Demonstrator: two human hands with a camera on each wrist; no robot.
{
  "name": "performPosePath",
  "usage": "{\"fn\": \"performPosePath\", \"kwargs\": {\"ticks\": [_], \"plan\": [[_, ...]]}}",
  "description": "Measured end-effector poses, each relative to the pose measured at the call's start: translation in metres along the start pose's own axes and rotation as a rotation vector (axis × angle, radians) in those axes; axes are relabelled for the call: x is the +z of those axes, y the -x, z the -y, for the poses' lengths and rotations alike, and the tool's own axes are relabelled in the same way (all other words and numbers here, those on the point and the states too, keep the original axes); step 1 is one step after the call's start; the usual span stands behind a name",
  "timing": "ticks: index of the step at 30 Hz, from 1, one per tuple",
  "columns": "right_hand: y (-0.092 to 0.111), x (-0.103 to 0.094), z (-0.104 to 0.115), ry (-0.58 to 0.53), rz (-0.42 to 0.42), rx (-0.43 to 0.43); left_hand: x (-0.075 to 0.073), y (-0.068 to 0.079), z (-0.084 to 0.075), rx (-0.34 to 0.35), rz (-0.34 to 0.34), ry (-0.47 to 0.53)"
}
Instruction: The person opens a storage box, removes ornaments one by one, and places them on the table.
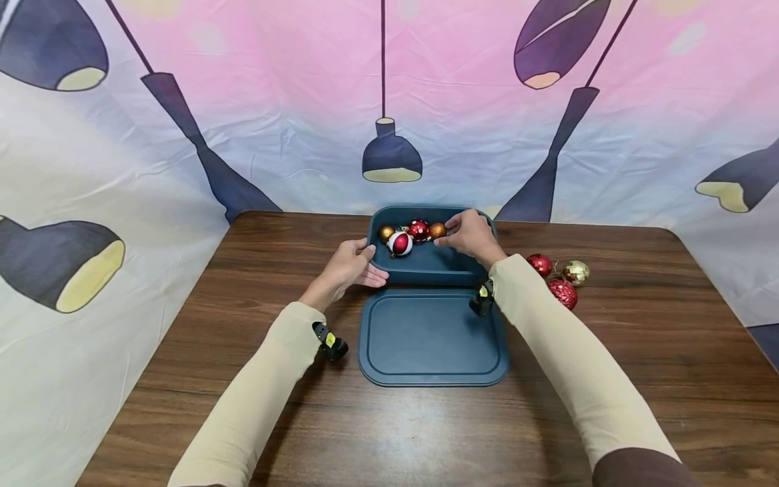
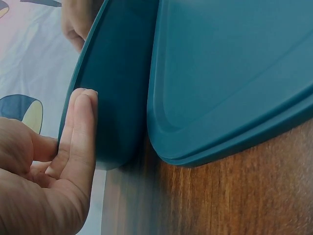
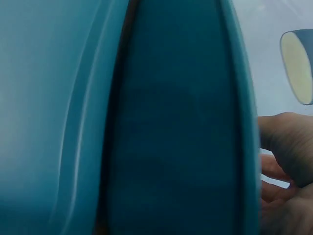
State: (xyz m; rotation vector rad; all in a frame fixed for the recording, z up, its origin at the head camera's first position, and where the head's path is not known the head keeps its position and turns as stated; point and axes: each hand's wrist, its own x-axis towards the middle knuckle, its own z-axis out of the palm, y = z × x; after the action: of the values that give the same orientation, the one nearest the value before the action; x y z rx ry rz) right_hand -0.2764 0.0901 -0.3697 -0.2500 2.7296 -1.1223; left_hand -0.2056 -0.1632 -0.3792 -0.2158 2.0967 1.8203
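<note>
A dark blue-green box holds several Christmas baubles. Among them are a red-and-white bauble, a shiny red one, a gold one and a copper-gold one. My left hand grips the box's left end, with the thumb at the rim and the fingers along the outside wall. Over the box's right side reaches my right hand, its thumb and index fingertips right at the copper-gold bauble. In the right wrist view the box wall hides those fingertips; I cannot tell whether they pinch the bauble.
The matching lid lies flat on the wooden table, just in front of the box. Right of my right forearm are a red bauble, a glittery red bauble and a gold mirrored bauble. A printed curtain hangs behind the table.
</note>
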Motion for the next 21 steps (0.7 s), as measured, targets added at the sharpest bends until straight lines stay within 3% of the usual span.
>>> {"fn": "performPosePath", "kwargs": {"ticks": [10, 21], "plan": [[-0.013, 0.015, -0.004, -0.026, -0.094, 0.03, 0.001, 0.001, -0.001, -0.005, -0.006, -0.005], [-0.017, 0.023, -0.004, -0.033, -0.142, 0.043, -0.001, 0.001, -0.001, -0.003, -0.01, -0.007]]}}
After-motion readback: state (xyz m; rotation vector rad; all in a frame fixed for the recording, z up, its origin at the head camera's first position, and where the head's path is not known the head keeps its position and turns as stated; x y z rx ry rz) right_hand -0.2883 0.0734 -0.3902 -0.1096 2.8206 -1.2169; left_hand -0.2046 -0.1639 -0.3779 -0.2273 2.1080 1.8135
